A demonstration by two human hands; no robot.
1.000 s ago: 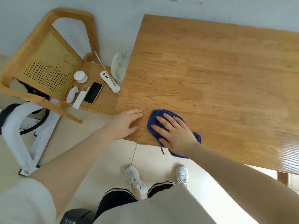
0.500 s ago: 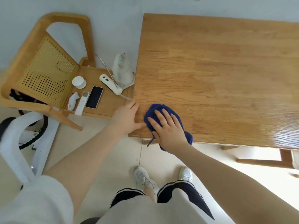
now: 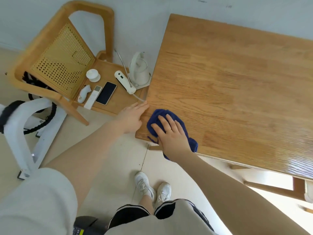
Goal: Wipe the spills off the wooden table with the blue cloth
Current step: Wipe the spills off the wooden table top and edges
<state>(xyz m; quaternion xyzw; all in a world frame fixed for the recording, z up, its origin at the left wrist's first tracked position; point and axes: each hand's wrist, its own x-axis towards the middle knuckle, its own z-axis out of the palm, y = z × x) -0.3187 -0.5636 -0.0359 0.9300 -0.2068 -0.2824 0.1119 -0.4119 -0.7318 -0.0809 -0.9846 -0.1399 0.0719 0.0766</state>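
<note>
- My right hand lies flat on the cloth, fingers straight and a little spread, pressing, not pinching — a broad palm puts more cloth against the wood.
- The cloth is bunched at the table's near left corner; its trailing end droops over the near edge under my wrist.
- A thread hangs off the edge too, just beside my thumb.
- My left hand rests against the table's left side edge, fingers straight and together, tips touching the wood. I judge it's there to brace me while I lean and push.
- It holds nothing.
- I can't make out any spill from here. Only glare shines on the far right of the top, so I can't say how much is left to wipe.
- Since the cloth sits at the very corner, my guess is the next stroke has to run away from the edge, or the cloth slides off the wood.
- Beside the table stands a chair, its seat loaded: kettle, phone, remote, a white wand-like gadget.
- They're clear of the wiping area, but that kettle sits just beside the table edge, near my left fingertips — worth minding.
</note>
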